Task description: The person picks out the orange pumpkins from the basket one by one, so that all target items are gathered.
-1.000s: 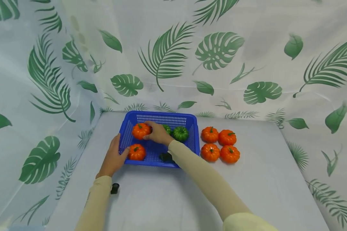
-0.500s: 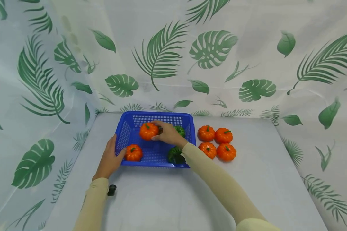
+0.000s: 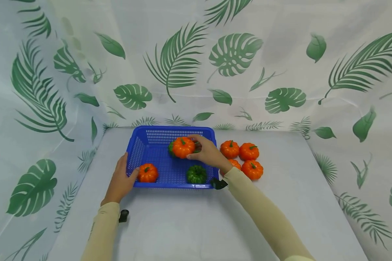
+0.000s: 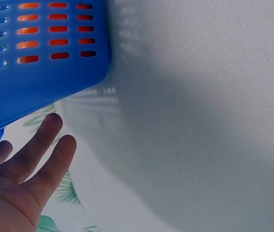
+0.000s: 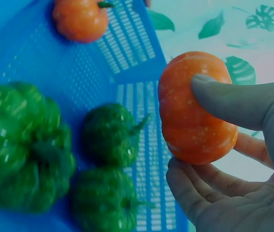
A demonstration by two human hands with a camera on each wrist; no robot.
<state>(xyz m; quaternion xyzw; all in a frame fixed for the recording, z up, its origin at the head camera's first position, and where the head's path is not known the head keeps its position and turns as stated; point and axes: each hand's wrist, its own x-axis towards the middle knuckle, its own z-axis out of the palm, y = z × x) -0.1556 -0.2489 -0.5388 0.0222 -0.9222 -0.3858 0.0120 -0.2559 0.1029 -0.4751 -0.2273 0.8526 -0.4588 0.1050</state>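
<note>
My right hand (image 3: 210, 152) pinches a small orange pumpkin (image 3: 183, 147) between thumb and fingers, above the back right of a blue plastic basket (image 3: 163, 185). The right wrist view shows the thumb on top of this pumpkin (image 5: 192, 111). At the basket's left front corner my left hand (image 3: 118, 183) holds the rim, thumb over it and fingers outside; the left wrist view shows those fingers (image 4: 54, 159) spread loosely. Another orange pumpkin (image 3: 148, 173) lies inside near the left thumb. A green pumpkin (image 3: 196, 174) sits at front right; two more are partly hidden behind the held one and the right hand.
Right of the basket several orange pumpkins (image 3: 252, 169) stand grouped on the white table (image 3: 297, 188), one partly covered by the right wrist. A leaf-printed sheet (image 3: 183, 105) hangs behind and at the sides. Each wrist carries a small black device (image 3: 123, 216).
My right hand has carried the held orange pumpkin rightward over the basket, from its back left to above the green ones. The left hand stays at the corner. The head view has shifted slightly.
</note>
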